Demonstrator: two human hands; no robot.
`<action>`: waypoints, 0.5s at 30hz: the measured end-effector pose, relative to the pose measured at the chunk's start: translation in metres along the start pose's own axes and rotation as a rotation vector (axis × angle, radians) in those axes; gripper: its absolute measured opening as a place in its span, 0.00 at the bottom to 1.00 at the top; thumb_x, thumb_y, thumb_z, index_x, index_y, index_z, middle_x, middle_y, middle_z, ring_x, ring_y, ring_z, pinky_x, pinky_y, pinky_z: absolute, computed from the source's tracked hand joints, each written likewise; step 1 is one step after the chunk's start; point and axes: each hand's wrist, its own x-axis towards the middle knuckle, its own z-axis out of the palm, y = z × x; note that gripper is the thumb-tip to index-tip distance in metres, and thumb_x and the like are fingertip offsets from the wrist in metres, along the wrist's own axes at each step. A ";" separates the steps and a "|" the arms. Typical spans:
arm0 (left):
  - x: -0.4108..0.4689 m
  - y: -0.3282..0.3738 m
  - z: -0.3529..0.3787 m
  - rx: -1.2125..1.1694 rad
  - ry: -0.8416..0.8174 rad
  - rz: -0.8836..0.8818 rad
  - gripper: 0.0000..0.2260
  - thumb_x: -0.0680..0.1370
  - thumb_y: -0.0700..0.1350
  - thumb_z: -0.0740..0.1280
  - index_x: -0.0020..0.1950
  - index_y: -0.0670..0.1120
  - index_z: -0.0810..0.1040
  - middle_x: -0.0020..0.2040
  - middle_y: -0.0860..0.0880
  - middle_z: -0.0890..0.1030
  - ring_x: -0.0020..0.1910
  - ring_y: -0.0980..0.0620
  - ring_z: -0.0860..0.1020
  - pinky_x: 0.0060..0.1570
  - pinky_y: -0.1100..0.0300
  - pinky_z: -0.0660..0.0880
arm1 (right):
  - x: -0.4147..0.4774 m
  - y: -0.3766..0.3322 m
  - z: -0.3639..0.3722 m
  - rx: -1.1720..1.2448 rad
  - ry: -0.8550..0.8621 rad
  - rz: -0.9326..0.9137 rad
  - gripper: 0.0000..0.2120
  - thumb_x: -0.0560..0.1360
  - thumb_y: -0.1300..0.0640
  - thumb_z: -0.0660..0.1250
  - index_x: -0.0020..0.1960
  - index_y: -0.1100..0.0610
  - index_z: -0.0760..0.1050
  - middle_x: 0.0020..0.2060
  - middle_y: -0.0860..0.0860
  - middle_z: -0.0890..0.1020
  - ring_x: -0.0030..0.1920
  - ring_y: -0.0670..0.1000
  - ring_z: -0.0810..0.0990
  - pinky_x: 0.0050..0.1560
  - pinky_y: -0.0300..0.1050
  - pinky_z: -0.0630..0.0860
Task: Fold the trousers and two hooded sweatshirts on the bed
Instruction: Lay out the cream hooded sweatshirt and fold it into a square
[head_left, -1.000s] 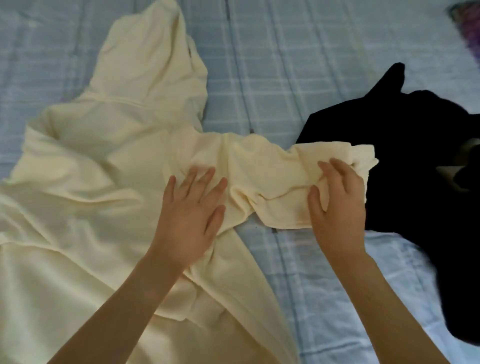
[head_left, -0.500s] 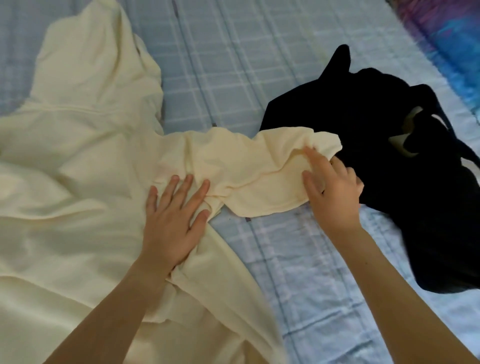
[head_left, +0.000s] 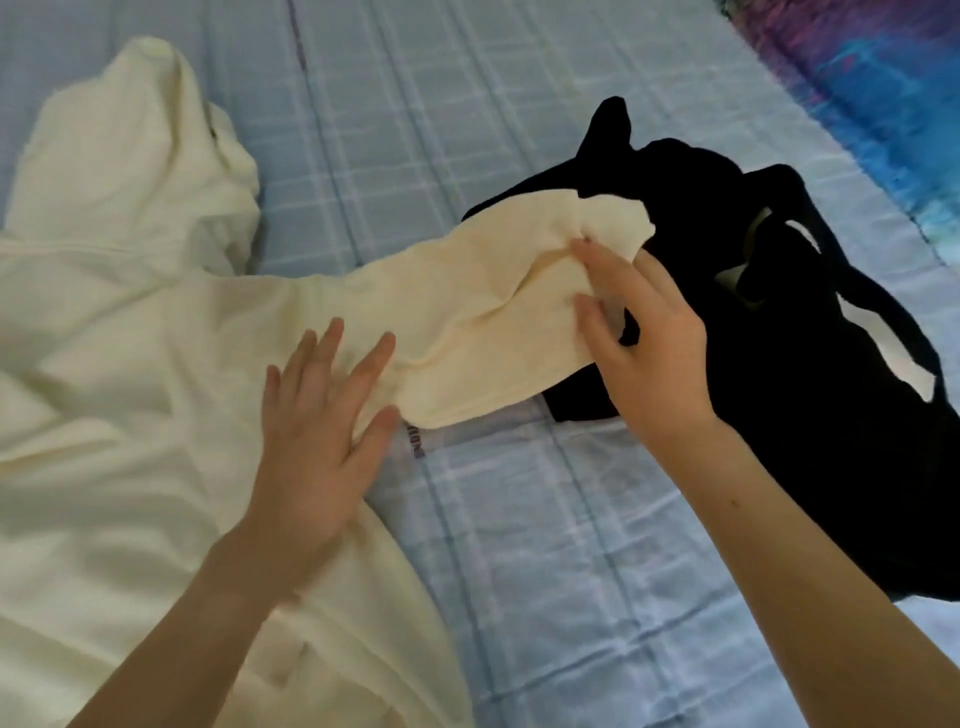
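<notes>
Head view: sleeve (head_left: 467, 312) of the cream sweatshirt (head_left: 130, 322) on the bed (head_left: 519, 519) runs from the spread left hand (head_left: 317, 441) toward 2 o'clock, its cuff end pinched by the nearer right hand (head_left: 644, 343) atop the black garment (head_left: 779, 415)

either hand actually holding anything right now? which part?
Right hand pinches the cream hoodie by its sleeve, near the cuff end. Left hand holds nothing; it only presses flat where the sleeve meets the body.
</notes>
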 end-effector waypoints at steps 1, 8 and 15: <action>0.009 0.024 0.002 -0.014 0.023 0.036 0.24 0.80 0.59 0.52 0.77 0.63 0.58 0.80 0.49 0.55 0.79 0.44 0.52 0.76 0.41 0.49 | 0.006 0.002 -0.011 0.031 0.026 -0.009 0.18 0.79 0.64 0.66 0.68 0.57 0.76 0.59 0.49 0.76 0.58 0.43 0.73 0.58 0.27 0.67; 0.111 0.181 0.024 -0.092 0.037 0.135 0.22 0.82 0.61 0.45 0.77 0.66 0.52 0.81 0.52 0.53 0.80 0.46 0.49 0.76 0.39 0.46 | 0.088 0.060 -0.148 0.091 0.129 0.091 0.16 0.76 0.63 0.69 0.61 0.49 0.80 0.52 0.51 0.73 0.48 0.35 0.72 0.49 0.28 0.67; 0.167 0.263 0.105 0.111 -0.171 0.193 0.25 0.79 0.63 0.36 0.78 0.66 0.48 0.81 0.54 0.51 0.80 0.47 0.46 0.76 0.40 0.41 | 0.087 0.165 -0.170 0.040 -0.166 0.466 0.11 0.72 0.58 0.76 0.54 0.50 0.82 0.50 0.51 0.76 0.49 0.40 0.76 0.48 0.19 0.64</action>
